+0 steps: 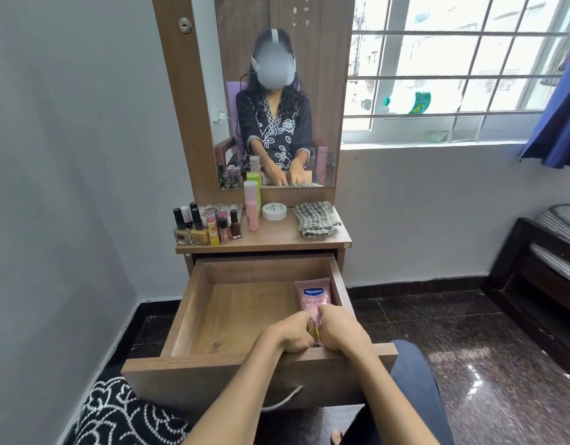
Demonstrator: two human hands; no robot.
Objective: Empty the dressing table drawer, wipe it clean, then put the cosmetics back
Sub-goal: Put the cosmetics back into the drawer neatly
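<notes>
Grey walls and a barred window (454, 75) frame a wooden dressing table (309, 242) whose drawer (232, 316) is pulled fully out. Both hands meet at the drawer's front right corner: the left hand (293, 332) and right hand (340, 329) have fingers curled together around a small yellowish item (314, 330), too hidden to identify. Just behind them a pink Vaseline tube (312, 297) lies flat against the right wall. Nail polishes (206, 224), a pink bottle (252, 205), a white jar (274, 211) and a folded cloth (315, 219) stand on the tabletop.
</notes>
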